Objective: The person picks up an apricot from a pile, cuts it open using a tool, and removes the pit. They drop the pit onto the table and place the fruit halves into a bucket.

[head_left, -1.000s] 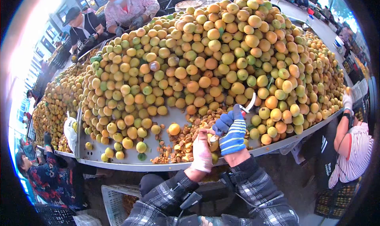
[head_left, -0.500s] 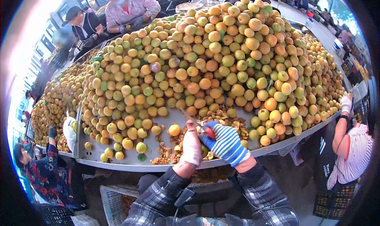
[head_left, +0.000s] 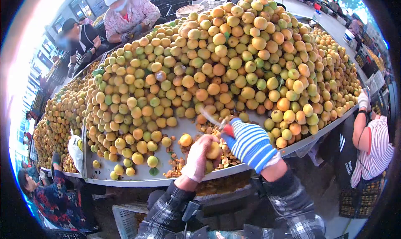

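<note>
My left hand point(head_left: 198, 157), in a pale pinkish glove, is closed round a yellow-orange fruit point(head_left: 213, 150) near the table's front edge. My right hand point(head_left: 250, 143), in a blue and white striped glove, grips a knife point(head_left: 211, 117) by its red handle. The blade points up and left, apart from the fruit in my left hand. Below and between the hands lie small cut fruit pieces point(head_left: 225, 158). A large heap of round yellow, orange and green fruit point(head_left: 200, 71) rises behind them on the grey metal table point(head_left: 138, 171).
A white bag point(head_left: 75, 152) hangs at the table's left divider. A pale crate point(head_left: 125, 223) stands below the front edge. Across the heap is a person in a patterned top point(head_left: 125, 19); another in stripes point(head_left: 374, 145) is at the right, and one in dark floral clothing point(head_left: 62, 199) at lower left.
My hands have moved apart. The fruit now shows in my left hand, and the knife has swung up and away to the right. The whole view has shifted slightly.
</note>
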`<state>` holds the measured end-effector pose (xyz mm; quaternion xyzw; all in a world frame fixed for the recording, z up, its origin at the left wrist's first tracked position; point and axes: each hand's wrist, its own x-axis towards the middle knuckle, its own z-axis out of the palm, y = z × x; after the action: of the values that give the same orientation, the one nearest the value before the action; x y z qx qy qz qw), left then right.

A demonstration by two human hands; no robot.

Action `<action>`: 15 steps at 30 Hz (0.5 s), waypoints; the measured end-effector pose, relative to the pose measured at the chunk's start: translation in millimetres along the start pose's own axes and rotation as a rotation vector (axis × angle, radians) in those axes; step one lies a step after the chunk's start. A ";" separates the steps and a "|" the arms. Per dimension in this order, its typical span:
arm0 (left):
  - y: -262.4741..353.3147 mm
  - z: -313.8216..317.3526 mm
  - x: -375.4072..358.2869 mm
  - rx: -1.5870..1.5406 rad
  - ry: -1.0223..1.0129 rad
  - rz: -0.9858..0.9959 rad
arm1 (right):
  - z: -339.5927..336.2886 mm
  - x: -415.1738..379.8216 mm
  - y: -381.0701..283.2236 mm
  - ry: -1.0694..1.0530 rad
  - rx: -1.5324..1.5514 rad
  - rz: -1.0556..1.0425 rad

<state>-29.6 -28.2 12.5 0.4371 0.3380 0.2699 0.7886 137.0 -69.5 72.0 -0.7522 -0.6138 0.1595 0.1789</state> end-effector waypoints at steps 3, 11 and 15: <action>-2.6 7.2 -8.8 0.082 -0.128 -0.188 | -62.7 -25.6 -61.3 -0.249 0.130 -0.311; -50.7 24.8 -26.1 0.519 -0.968 -0.345 | -50.3 -78.8 -69.4 -0.271 0.210 -0.317; -52.4 29.7 -31.0 0.560 -1.009 -0.321 | -46.4 -98.4 -64.0 -0.274 0.229 -0.191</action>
<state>-19.3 -90.4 -12.4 0.6460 0.0419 -0.1926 0.7375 83.6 -157.7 144.8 -0.6366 -0.6788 0.3112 0.1926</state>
